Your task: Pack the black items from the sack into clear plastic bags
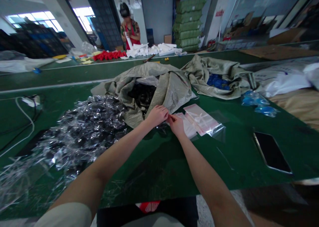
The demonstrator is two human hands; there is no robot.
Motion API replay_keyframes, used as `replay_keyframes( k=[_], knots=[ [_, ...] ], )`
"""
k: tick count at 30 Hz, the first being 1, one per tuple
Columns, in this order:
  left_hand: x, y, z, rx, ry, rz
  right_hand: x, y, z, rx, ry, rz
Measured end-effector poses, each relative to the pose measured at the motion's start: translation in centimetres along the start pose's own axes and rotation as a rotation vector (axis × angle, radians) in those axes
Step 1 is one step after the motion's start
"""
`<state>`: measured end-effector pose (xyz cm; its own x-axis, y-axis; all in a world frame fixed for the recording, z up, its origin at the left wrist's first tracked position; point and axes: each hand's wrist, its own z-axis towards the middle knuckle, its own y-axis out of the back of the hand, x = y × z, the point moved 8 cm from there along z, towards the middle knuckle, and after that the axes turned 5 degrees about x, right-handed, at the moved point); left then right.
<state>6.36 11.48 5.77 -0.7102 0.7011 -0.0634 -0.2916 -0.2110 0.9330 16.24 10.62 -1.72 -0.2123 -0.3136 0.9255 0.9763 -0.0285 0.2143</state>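
My left hand (157,115) and my right hand (176,124) meet over the green table, fingers pinched together. Between and just below them hangs a small clear plastic bag (161,128) with something dark in it; the fingers partly hide it. Behind my left hand lies an open woven sack (171,87) with black items (143,94) inside. Beside my right hand are stacks of flat clear bags (199,119) with pinkish edges. A large heap of clear-wrapped black pieces (92,124) spreads to the left of my hands.
A phone (272,152) lies at the right. Another woven sack (224,66) holds blue items, with blue wrapped pieces (259,104) nearby. Cables (31,120) run at the left. Across the tables, a person (131,31) stands behind white and red pieces.
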Motion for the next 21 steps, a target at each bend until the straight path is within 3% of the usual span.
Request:
replay_keyframes(
  k=[4,8,10,13,15,17,19,21],
  knots=[
    [4.2,0.9,-0.6,-0.200,0.335,-0.360,-1.2,-0.5,-0.2,-0.037,-0.080,0.169],
    [9.9,0.3,-3.6,-0.530,0.747,-1.168,-2.7,-1.3,-0.2,-0.070,-0.177,0.404],
    [11.6,-0.1,-5.1,-0.664,0.814,-1.541,-3.0,-1.6,-0.3,-0.062,-0.206,0.476],
    [13.3,0.5,-7.9,-0.788,0.861,-1.726,-3.0,-1.9,-0.4,-0.039,-0.235,0.545],
    [13.2,0.5,-9.3,-0.691,0.888,-1.703,-2.8,-1.9,-0.5,-0.032,-0.252,0.553],
    [12.0,-0.1,-10.1,-0.467,0.904,-1.589,-2.4,-2.0,-0.6,-0.027,-0.268,0.548],
    [10.3,-0.7,-10.3,-0.250,0.862,-1.347,-1.7,-2.0,-0.6,-0.013,-0.271,0.547],
    [8.7,-0.7,-9.9,-0.125,0.746,-1.060,-1.0,-2.2,-0.6,0.009,-0.271,0.551]
  ],
)
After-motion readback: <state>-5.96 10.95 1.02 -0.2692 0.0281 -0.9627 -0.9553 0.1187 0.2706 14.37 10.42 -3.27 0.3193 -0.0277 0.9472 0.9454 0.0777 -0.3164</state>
